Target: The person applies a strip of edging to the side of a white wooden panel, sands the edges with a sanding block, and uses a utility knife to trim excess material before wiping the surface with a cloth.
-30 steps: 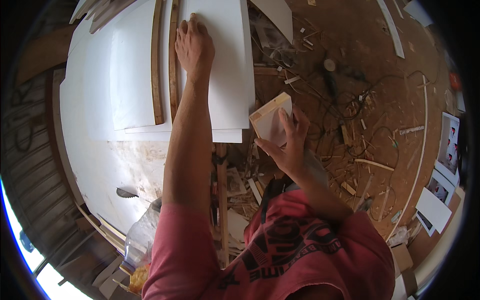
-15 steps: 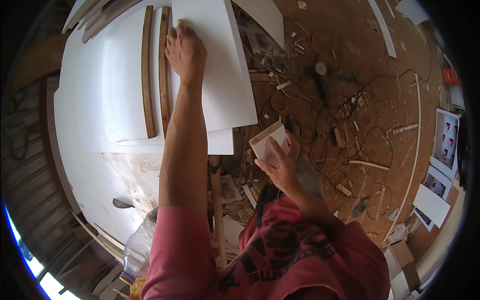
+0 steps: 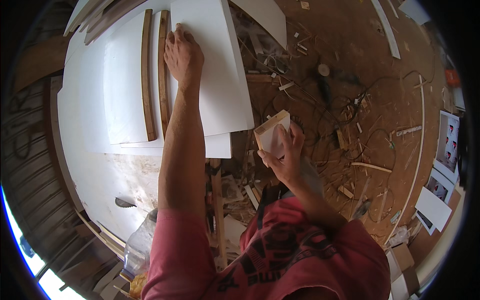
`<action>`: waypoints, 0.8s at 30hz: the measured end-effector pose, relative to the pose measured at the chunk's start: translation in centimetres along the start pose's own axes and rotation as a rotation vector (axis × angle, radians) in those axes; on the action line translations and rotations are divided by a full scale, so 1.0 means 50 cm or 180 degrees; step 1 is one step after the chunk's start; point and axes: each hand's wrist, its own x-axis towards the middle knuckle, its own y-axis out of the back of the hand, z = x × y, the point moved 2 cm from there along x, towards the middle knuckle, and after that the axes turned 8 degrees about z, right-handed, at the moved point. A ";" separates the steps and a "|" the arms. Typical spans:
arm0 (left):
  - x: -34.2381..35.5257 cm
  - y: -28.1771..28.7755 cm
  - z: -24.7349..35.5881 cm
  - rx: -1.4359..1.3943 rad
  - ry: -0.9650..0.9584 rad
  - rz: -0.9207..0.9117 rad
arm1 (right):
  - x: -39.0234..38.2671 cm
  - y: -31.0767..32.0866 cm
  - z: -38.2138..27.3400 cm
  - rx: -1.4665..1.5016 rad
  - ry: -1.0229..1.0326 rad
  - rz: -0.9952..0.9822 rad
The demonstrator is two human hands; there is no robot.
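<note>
The loosely spread left hand (image 3: 184, 57) is seemingly steadying a panel (image 3: 220, 95), the right hand (image 3: 287, 165) pinching a block (image 3: 270, 140), likely needing steady grip next.

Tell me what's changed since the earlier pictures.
The top white panel has turned askew, its near end swinging right. Nothing was grasped or released: the left hand still rests on that panel, the right hand still holds the wood-edged white piece. The wooden strips stayed.

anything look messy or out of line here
Yes: wood scraps litter the brown floor, which looks untidy. The white panel under the left hand also sits askew, its near edge slanting against that of the sheet beneath. The wood-edged piece in the right hand shows no obvious damage.
</note>
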 end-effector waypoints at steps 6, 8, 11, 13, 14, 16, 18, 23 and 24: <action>0.003 0.008 0.026 -0.0030 0.0056 -0.0222 | 0.047 -0.039 -0.048 -0.0131 0.0305 -0.0206; 0.001 0.015 0.023 0.0009 0.0076 -0.0241 | -0.014 -0.025 -0.016 -0.0046 0.0069 -0.0254; 0.004 0.007 0.012 0.0076 0.0031 -0.0179 | -0.005 0.001 -0.002 0.0547 -0.0141 -0.0136; 0.001 0.006 0.011 0.0076 0.0088 -0.0317 | 0.041 0.004 -0.028 0.0726 -0.0082 -0.0319; 0.002 0.003 0.009 0.0111 0.0067 -0.0274 | 0.071 -0.007 -0.038 0.0827 -0.0032 -0.0399; 0.002 -0.004 0.002 0.0193 0.0011 -0.0203 | 0.110 -0.033 -0.033 0.0907 0.0103 -0.0579; 0.009 -0.002 0.002 0.0153 -0.0049 -0.0231 | 0.165 -0.052 -0.022 0.0822 0.0102 -0.0759; 0.017 0.013 0.024 0.0070 -0.0015 -0.0395 | 0.499 -0.169 0.050 0.1088 -0.0053 -0.0367; 0.018 0.008 0.024 0.0073 0.0029 -0.0453 | 0.537 -0.185 0.064 0.1086 -0.0064 -0.0354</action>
